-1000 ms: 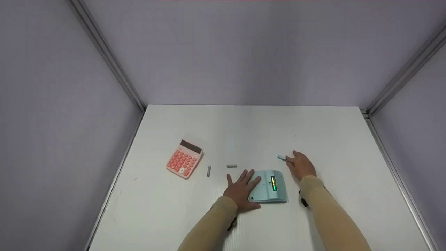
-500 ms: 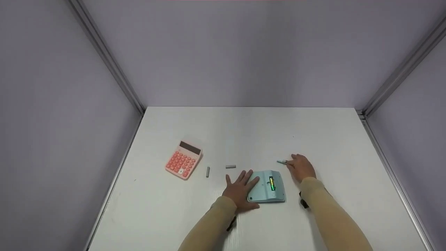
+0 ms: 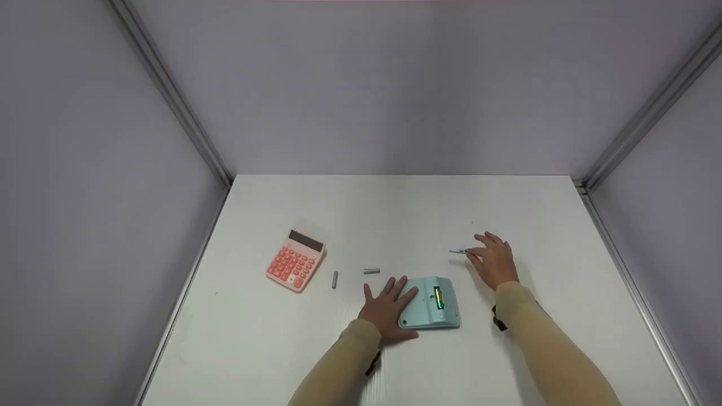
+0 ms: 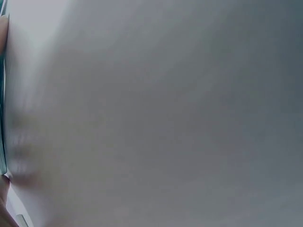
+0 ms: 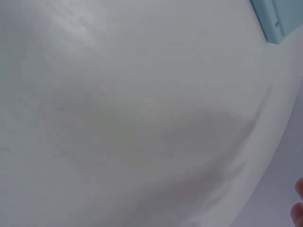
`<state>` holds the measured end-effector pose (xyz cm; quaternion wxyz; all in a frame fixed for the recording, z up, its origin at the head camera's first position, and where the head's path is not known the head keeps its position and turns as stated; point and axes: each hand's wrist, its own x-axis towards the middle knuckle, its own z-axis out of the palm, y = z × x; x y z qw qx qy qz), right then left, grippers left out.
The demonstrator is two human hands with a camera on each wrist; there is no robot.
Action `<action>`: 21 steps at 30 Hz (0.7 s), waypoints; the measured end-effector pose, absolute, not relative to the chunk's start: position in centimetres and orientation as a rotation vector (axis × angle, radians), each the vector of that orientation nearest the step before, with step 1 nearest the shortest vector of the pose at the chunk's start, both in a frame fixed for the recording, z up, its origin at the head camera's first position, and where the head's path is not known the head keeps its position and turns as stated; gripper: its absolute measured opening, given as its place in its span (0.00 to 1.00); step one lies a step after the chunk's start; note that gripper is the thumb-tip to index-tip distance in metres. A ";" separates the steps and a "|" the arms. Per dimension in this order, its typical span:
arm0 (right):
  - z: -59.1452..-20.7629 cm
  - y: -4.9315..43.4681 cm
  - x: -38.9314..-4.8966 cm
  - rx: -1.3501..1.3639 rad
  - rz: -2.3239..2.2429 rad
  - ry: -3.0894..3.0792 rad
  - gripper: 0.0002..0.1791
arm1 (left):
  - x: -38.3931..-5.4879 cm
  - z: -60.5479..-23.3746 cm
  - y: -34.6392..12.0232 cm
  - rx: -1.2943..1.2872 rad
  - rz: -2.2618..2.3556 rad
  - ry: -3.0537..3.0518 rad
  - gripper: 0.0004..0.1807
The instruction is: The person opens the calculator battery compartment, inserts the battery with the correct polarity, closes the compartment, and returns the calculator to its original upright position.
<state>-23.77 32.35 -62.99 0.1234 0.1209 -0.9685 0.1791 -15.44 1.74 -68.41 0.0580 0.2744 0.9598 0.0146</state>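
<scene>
Left hand point(image 3: 388, 311) splayed on blue device point(image 3: 420, 310) — 1 green battery point(image 3: 439, 298) inset; right hand point(image 3: 493, 263) pinches thin piece point(image 3: 456, 251).

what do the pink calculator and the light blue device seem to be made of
The pink calculator looks like hard plastic, fairly matte, judging by its rounded corners and molded-looking keys. The light blue device is likely plastic too, smooth with a faint sheen and molded-looking ridge.
</scene>
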 end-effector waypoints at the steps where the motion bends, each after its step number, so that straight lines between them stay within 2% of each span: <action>1: -62.8 32.3 -23.8 0.363 0.531 -2.809 0.09 | -15.4 -68.4 1.7 0.830 0.040 2.905 0.57; 21: -59.0 30.6 -21.5 0.354 0.854 -2.771 0.13 | -15.2 -68.1 1.8 0.829 0.068 2.904 0.57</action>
